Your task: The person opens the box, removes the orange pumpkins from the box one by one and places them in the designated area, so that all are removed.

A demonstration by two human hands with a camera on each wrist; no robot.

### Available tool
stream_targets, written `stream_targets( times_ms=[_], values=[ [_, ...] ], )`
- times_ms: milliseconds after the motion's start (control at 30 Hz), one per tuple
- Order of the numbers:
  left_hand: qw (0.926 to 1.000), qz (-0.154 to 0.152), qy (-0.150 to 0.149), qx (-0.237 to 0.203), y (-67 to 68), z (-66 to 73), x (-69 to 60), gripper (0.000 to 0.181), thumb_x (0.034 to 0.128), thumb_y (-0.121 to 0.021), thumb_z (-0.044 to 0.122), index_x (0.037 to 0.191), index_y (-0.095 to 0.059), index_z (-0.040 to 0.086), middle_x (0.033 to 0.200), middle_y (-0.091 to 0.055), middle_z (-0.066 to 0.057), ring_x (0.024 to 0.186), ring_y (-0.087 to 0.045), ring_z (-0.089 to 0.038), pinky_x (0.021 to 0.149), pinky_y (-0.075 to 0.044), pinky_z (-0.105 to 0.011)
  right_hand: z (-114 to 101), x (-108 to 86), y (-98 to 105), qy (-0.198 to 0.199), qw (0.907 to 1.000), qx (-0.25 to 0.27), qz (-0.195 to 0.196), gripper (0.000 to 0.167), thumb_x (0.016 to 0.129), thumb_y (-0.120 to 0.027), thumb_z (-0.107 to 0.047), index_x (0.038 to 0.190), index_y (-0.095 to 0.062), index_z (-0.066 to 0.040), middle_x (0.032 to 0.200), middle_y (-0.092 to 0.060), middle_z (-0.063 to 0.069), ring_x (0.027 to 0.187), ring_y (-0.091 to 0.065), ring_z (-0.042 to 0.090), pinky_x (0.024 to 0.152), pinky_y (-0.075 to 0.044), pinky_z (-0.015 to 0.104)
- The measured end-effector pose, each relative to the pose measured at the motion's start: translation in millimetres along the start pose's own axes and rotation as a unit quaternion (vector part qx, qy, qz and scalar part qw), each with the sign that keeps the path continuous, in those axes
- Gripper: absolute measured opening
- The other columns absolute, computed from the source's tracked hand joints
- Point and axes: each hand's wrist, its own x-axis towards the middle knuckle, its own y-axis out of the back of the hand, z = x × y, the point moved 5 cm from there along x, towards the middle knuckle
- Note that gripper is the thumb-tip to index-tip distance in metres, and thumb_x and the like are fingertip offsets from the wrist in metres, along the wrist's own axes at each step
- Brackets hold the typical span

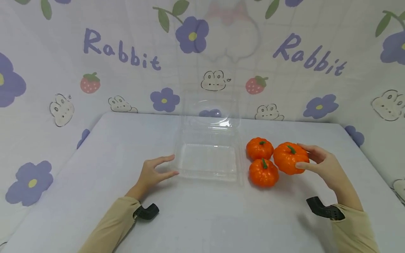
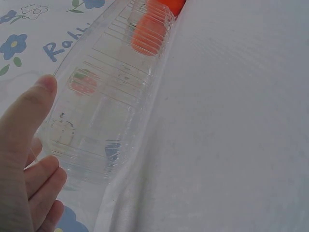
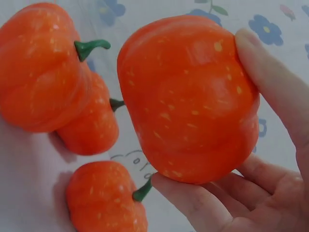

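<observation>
My right hand (image 1: 322, 165) holds an orange toy pumpkin (image 1: 291, 158) with a green stem, thumb on the near side and fingers on the far side. A shadow lies below it; it looks raised off the table. Two more pumpkins, a far one (image 1: 259, 148) and a near one (image 1: 264, 173), stand just left of it. My left hand (image 1: 153, 174) is spread at the left edge of a clear plastic clamshell box (image 1: 207, 177), thumb and fingers apart; in the left wrist view the thumb (image 2: 36, 101) appears to touch its rim. The box's lid (image 1: 210, 105) stands raised at the back.
The white table (image 1: 202, 218) backs onto a patterned cloth (image 1: 133, 21). In the right wrist view another orange pumpkin shape (image 3: 99, 121) shows partly behind the nearest standing pumpkin (image 3: 38, 67); I cannot tell whether it is a reflection. Black wrist devices sit on both sleeves.
</observation>
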Motion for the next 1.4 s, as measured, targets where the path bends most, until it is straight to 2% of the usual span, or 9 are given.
stream_targets(
  times_ms=[133, 300, 567, 633, 733, 800, 867, 1100, 1400],
  values=[
    [0.9999, 0.003, -0.014, -0.002, -4.9, 1.0, -0.3, 0.047, 0.0503, -0.081, -0.008, 0.092, -0.062, -0.016, 0.091, -0.063, -0.025, 0.084, -0.061, -0.036, 0.081, -0.048, -0.027, 11.7, -6.2, 7.6, -0.004, 0.9999, -0.006, -0.013, 0.049, 0.082, -0.066, -0.019, 0.124, -0.046, -0.002, 0.114, -0.046, -0.013, 0.109, -0.043, 0.010, 0.077, -0.041, 0.010],
    [0.9998, -0.002, -0.015, -0.010, -11.3, 0.4, 0.0, 0.046, 0.0514, -0.081, -0.008, 0.093, -0.062, -0.016, 0.092, -0.062, -0.025, 0.085, -0.061, -0.036, 0.082, -0.048, -0.028, 23.5, -14.3, 17.0, -0.006, 0.9992, -0.008, -0.038, 0.045, 0.084, -0.064, -0.014, 0.122, -0.043, -0.004, 0.112, -0.045, -0.013, 0.101, -0.042, -0.003, 0.074, -0.042, 0.012],
    [0.9999, -0.005, -0.010, -0.004, -12.8, 1.2, 0.4, 0.047, 0.0528, -0.081, -0.005, 0.094, -0.062, -0.015, 0.093, -0.062, -0.024, 0.086, -0.061, -0.035, 0.082, -0.047, -0.027, 33.7, -16.8, 25.8, -0.015, 0.9986, -0.014, -0.049, 0.037, 0.083, -0.064, -0.012, 0.116, -0.047, -0.010, 0.112, -0.044, -0.013, 0.097, -0.043, -0.004, 0.075, -0.042, 0.016],
    [0.9999, -0.007, -0.008, -0.003, -12.8, 0.6, 0.2, 0.047, 0.0532, -0.081, -0.005, 0.094, -0.062, -0.015, 0.093, -0.063, -0.024, 0.087, -0.061, -0.034, 0.083, -0.047, -0.026, 36.8, -16.4, 27.2, -0.023, 0.9983, -0.018, -0.050, 0.036, 0.083, -0.064, -0.013, 0.114, -0.048, -0.010, 0.112, -0.043, -0.012, 0.099, -0.044, 0.001, 0.077, -0.044, 0.020],
    [1.0000, -0.008, -0.004, -0.003, -13.9, -5.0, -1.5, 0.047, 0.0549, -0.082, -0.001, 0.096, -0.062, -0.013, 0.095, -0.063, -0.022, 0.088, -0.061, -0.032, 0.083, -0.046, -0.026, 40.1, -16.5, 28.5, -0.035, 0.9978, -0.019, -0.053, 0.036, 0.083, -0.065, -0.015, 0.114, -0.047, -0.008, 0.112, -0.043, -0.012, 0.106, -0.048, 0.023, 0.084, -0.046, 0.038],
    [0.9999, -0.006, -0.007, -0.004, -14.3, -5.7, -1.5, 0.047, 0.0548, -0.082, -0.001, 0.096, -0.063, -0.013, 0.094, -0.063, -0.022, 0.088, -0.062, -0.031, 0.083, -0.047, -0.026, 42.3, -16.8, 29.1, -0.044, 0.9971, -0.015, -0.060, 0.038, 0.083, -0.065, -0.017, 0.115, -0.046, -0.005, 0.112, -0.043, -0.011, 0.110, -0.042, 0.038, 0.087, -0.041, 0.051],
    [0.9999, -0.004, -0.013, -0.004, -14.3, -5.4, -1.1, 0.047, 0.0545, -0.082, -0.001, 0.096, -0.063, -0.012, 0.093, -0.063, -0.022, 0.087, -0.062, -0.032, 0.082, -0.047, -0.026, 44.1, -17.5, 30.0, -0.051, 0.9963, -0.013, -0.067, 0.039, 0.084, -0.064, -0.017, 0.115, -0.045, -0.004, 0.111, -0.042, -0.011, 0.112, -0.038, 0.044, 0.087, -0.036, 0.059],
    [0.9998, -0.004, -0.018, 0.000, -12.7, 1.6, 4.8, 0.047, 0.0512, -0.081, -0.007, 0.093, -0.062, -0.016, 0.092, -0.063, -0.024, 0.084, -0.062, -0.035, 0.081, -0.048, -0.027, 52.4, -16.7, 30.8, -0.053, 0.9940, -0.021, -0.093, 0.041, 0.083, -0.064, -0.015, 0.115, -0.044, -0.002, 0.109, -0.047, -0.009, 0.096, -0.047, 0.000, 0.078, -0.046, 0.031],
    [0.9999, 0.000, -0.009, 0.009, -3.3, 0.6, 0.2, 0.047, 0.0512, -0.081, -0.007, 0.094, -0.063, -0.013, 0.092, -0.063, -0.024, 0.085, -0.061, -0.036, 0.082, -0.047, -0.027, 59.8, -9.2, 12.2, -0.056, 0.9909, 0.017, -0.121, 0.044, 0.080, -0.066, -0.013, 0.114, -0.042, 0.003, 0.111, -0.048, 0.007, 0.093, -0.049, 0.001, 0.074, -0.049, 0.030]
  ],
)
